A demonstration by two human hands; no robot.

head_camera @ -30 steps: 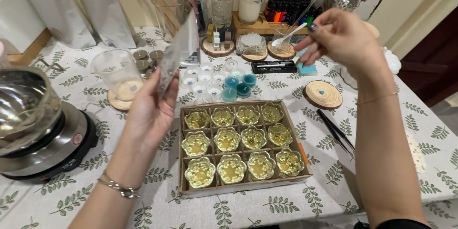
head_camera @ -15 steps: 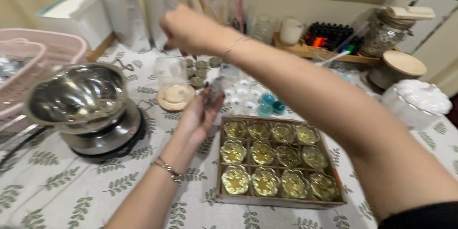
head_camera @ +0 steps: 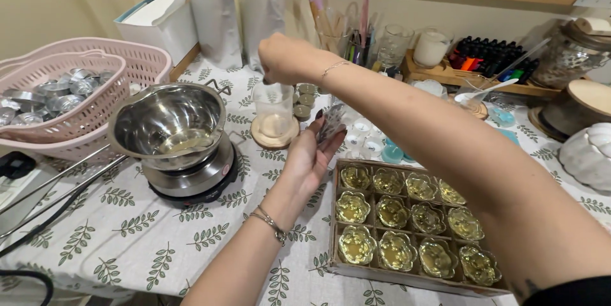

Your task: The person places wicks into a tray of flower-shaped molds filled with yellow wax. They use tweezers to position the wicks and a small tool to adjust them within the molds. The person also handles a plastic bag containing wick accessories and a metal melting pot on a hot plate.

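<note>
glass beaker (head_camera: 272, 110) upright on round wooden coaster (head_camera: 274, 133), mid-bench beside steel pot (head_camera: 167, 121) on small hotplate (head_camera: 194, 178) | right hand (head_camera: 284, 59) above beaker rim, grip pinched shut, contents not discernible | left hand (head_camera: 310, 153) holding small clear packet (head_camera: 331, 121) between fingertips | box of flower-shaped gold cups (head_camera: 407, 223) at right

A table covered in a white leaf-print cloth (head_camera: 127, 229) carries a steel bowl on a small electric hotplate (head_camera: 191, 175), pink baskets (head_camera: 76, 121), a cardboard tray of flower-shaped glass cups (head_camera: 407, 229) and a wooden coaster under a clear beaker (head_camera: 273, 134).
</note>
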